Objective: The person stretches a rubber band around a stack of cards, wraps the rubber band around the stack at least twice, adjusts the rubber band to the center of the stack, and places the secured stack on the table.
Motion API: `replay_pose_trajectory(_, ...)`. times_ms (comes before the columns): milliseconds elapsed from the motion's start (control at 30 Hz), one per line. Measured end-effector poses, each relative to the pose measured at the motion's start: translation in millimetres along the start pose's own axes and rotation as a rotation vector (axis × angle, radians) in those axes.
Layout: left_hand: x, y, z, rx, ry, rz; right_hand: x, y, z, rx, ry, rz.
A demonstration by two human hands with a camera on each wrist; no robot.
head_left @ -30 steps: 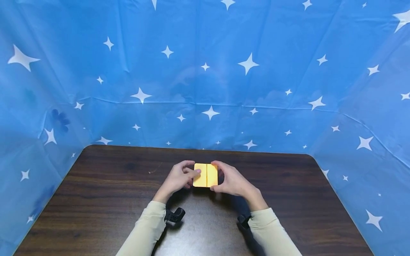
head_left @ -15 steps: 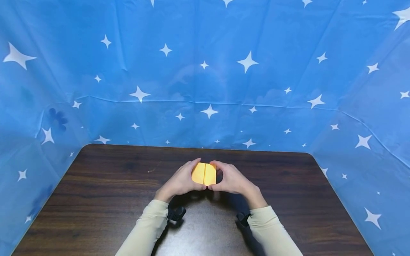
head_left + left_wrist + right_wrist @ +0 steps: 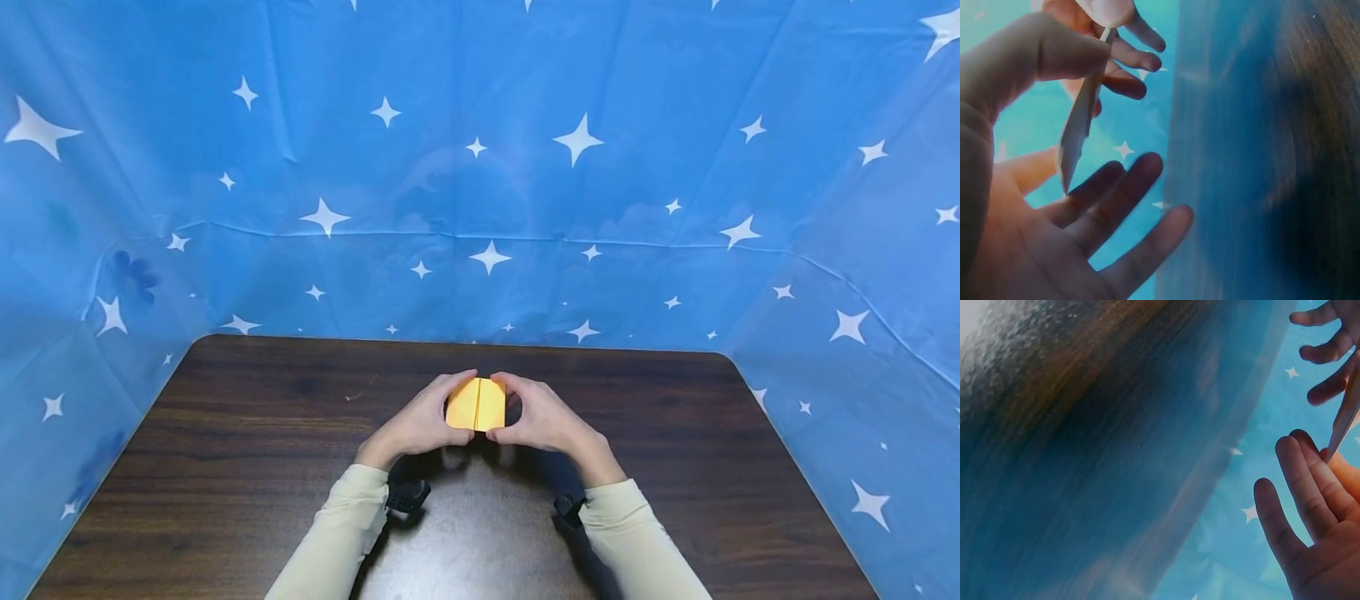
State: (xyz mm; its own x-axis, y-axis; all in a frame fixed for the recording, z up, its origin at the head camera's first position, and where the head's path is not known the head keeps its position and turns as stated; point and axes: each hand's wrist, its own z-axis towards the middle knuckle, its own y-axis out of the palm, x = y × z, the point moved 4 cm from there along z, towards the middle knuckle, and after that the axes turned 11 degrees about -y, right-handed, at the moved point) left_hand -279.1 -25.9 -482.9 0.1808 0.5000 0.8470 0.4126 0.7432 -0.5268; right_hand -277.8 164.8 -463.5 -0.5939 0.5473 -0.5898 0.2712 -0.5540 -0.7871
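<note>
Between my two hands is a small yellow-orange square of folded paper [image 3: 491,406], held up above the table with a seam running down its middle. My left hand [image 3: 418,423] grips its left side, thumb at the lower edge and forefinger at the upper. On the right side my right hand [image 3: 551,419] holds it the same way. The left wrist view shows the paper [image 3: 1077,128] nearly edge-on, thin and layered, with the other left fingers spread behind it. In the right wrist view only a sliver of the paper [image 3: 1345,415] appears at the right border.
A dark wood-grain table [image 3: 262,467] lies beneath the hands. Behind it and at both sides hangs a blue cloth [image 3: 450,192] with white stars. Each wrist wears a black camera band, the left one [image 3: 408,497] and the right one [image 3: 570,510].
My left thumb has shifted from the paper's front face down to its lower edge, and the left forefinger has come to the upper edge. The right hand keeps its grip.
</note>
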Motion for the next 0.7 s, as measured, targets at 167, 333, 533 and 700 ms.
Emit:
replay_pose_trajectory(167,-2.3,-1.6,0.9,0.026,-0.006,-0.003,-0.7,-0.1,1.0,0.003,0.004,-0.002)
replay_pose_trajectory(333,-6.7,-0.1,2.3,0.022,-0.028,0.003,0.4,1.1,2.7,-0.013,0.019,-0.008)
replay_pose_trajectory(533,-18.5,-4.9,1.8,0.096,-0.122,-0.027,14.4,6.1,4.0,-0.069,0.063,-0.024)
replay_pose_trajectory(700,-30.8,-14.1,-2.4,0.221,-0.192,-0.036,35.0,12.4,3.8,-0.124,0.168,-0.055)
